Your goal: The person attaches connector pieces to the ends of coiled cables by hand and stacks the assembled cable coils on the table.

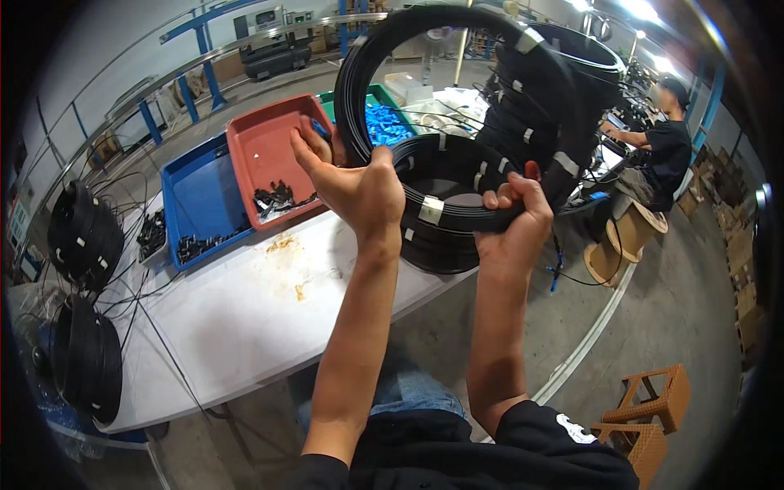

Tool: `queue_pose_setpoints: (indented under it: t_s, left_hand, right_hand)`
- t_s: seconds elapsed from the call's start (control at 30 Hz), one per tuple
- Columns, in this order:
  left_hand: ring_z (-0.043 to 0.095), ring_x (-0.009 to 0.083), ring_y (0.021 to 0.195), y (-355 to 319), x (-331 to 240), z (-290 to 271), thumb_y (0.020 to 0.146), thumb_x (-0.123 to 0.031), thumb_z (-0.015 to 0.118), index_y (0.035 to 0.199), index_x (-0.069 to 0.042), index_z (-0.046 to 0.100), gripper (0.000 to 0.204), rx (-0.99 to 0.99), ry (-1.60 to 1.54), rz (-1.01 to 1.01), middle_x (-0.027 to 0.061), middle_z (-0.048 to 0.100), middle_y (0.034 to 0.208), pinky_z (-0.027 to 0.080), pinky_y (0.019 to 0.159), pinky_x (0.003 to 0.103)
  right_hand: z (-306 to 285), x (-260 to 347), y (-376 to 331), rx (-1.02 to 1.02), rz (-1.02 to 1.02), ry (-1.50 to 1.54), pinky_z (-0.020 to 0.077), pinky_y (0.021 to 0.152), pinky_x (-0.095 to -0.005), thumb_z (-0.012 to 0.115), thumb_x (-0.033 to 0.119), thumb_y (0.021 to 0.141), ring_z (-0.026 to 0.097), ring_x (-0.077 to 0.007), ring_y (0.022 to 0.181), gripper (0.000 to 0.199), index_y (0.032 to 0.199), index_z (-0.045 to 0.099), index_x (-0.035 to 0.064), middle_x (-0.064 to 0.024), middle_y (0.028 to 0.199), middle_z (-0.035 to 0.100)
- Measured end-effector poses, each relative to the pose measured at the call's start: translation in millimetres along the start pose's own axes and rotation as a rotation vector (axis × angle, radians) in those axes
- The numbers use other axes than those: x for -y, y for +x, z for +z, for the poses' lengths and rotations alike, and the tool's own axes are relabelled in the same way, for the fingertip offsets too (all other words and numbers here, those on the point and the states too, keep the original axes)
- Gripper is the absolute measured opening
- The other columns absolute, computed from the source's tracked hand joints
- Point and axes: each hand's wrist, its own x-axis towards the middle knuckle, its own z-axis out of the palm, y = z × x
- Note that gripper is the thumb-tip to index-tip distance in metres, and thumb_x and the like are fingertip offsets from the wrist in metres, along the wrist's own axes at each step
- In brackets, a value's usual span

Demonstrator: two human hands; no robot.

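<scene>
A large coil of black cable (353,102), bound with pale tape bands, is held up in front of me between both hands. My left hand (359,192) is palm up under its left side. The coil lies between the thumb and the loosely curled fingers, and a small blue piece (320,129) shows by the fingertips. At the coil's lower right, my right hand (518,208) wraps its fingers around the cable. A red piece (532,170) sticks up beside that hand. Just behind, more stacked black coils (441,253) stand at the table's edge.
On the white table (237,335) are a blue tray (196,184) and a red tray (269,151) with small black parts, and a green tray (377,94) with blue parts. More coils (86,359) sit at left. A co-worker (665,143) sits at right, near wooden spools (633,233) and brown stools (657,396).
</scene>
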Motion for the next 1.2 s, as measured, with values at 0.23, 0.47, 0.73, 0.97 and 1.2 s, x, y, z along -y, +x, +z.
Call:
queue_pose_setpoints:
  t_s: [0.23, 0.47, 0.73, 0.97, 1.2]
  left_hand:
    - [0.032, 0.0350, 0.146, -20, 55, 3, 0.070, 0.004, 0.068, 0.149, 0.015, 0.017, 0.094, 0.014, 0.203, -0.078, 0.0279, 0.035, 0.155, 0.021, 0.121, 0.035]
    - [0.051, 0.0497, 0.126, -17, 86, 26, 0.067, -0.003, 0.067, 0.149, 0.010, 0.017, 0.096, 0.102, 0.524, -0.009, 0.0382, 0.042, 0.142, 0.040, 0.109, 0.048]
    - [0.063, 0.0480, 0.105, -9, 77, 28, 0.073, 0.000, 0.062, 0.145, 0.001, 0.028, 0.080, 0.354, 0.681, -0.018, 0.0315, 0.062, 0.118, 0.048, 0.095, 0.051]
    - [0.051, 0.0461, 0.126, -8, 91, 36, 0.071, 0.007, 0.058, 0.129, -0.004, 0.043, 0.061, 0.468, 0.577, 0.099, 0.0344, 0.040, 0.146, 0.044, 0.105, 0.048]
    - [0.064, 0.0427, 0.106, 20, 82, 32, 0.069, 0.009, 0.060, 0.119, -0.006, 0.050, 0.054, 0.547, 0.638, -0.170, 0.0219, 0.066, 0.111, 0.047, 0.095, 0.048]
  right_hand:
    - [-31, -9, 52, -0.142, 0.139, -0.153, 0.0480, 0.052, -0.0340, 0.067, -0.006, 0.081, 0.055, -0.0150, 0.055, 0.013, 0.085, 0.056, 0.0013, -0.0053, 0.067, 0.053]
    - [-60, 2, 81, -0.106, 0.246, -0.253, 0.0576, 0.066, -0.0376, 0.078, 0.008, 0.084, 0.064, -0.0225, 0.067, 0.018, 0.078, 0.062, 0.0026, -0.0102, 0.077, 0.063]
    - [-85, 31, 70, 0.122, 0.312, -0.556, 0.0618, 0.069, -0.0371, 0.076, 0.021, 0.090, 0.071, -0.0214, 0.082, 0.022, 0.099, 0.065, 0.0038, -0.0078, 0.090, 0.070]
    - [-81, 31, 57, -0.009, 0.155, -0.826, 0.0580, 0.043, -0.0285, 0.072, 0.046, 0.090, 0.068, -0.0184, 0.053, 0.046, 0.086, 0.061, 0.0017, -0.0122, 0.069, 0.068]
    - [-111, 50, 81, 0.098, 0.340, -1.418, 0.0331, 0.031, -0.0231, 0.053, 0.080, 0.083, 0.051, -0.0126, 0.034, 0.084, 0.111, 0.056, 0.0011, -0.0097, 0.054, 0.060]
